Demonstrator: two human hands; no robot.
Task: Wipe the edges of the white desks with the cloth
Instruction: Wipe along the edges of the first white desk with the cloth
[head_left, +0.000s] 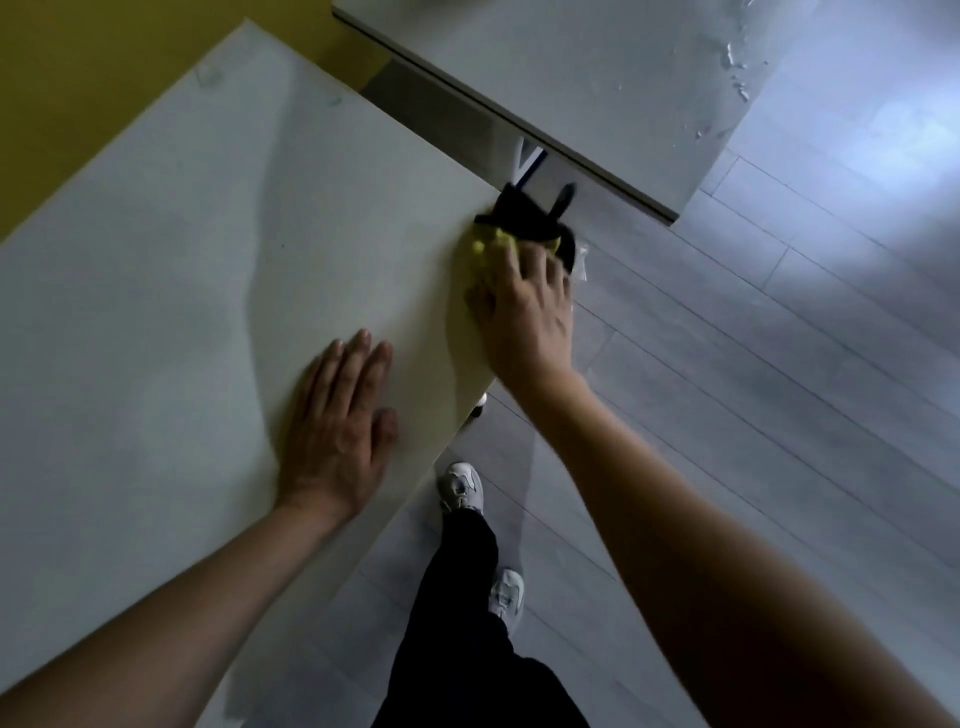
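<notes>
Head view: the right hand (524, 306) grips a yellow and black cloth (524, 223) against the right edge of the near white tabletop (208, 260), close to its far right corner. Left hand (337, 421) lies flat, fingers straight, on the tabletop near the same edge. A second white tabletop (571, 67) stands just beyond.
</notes>
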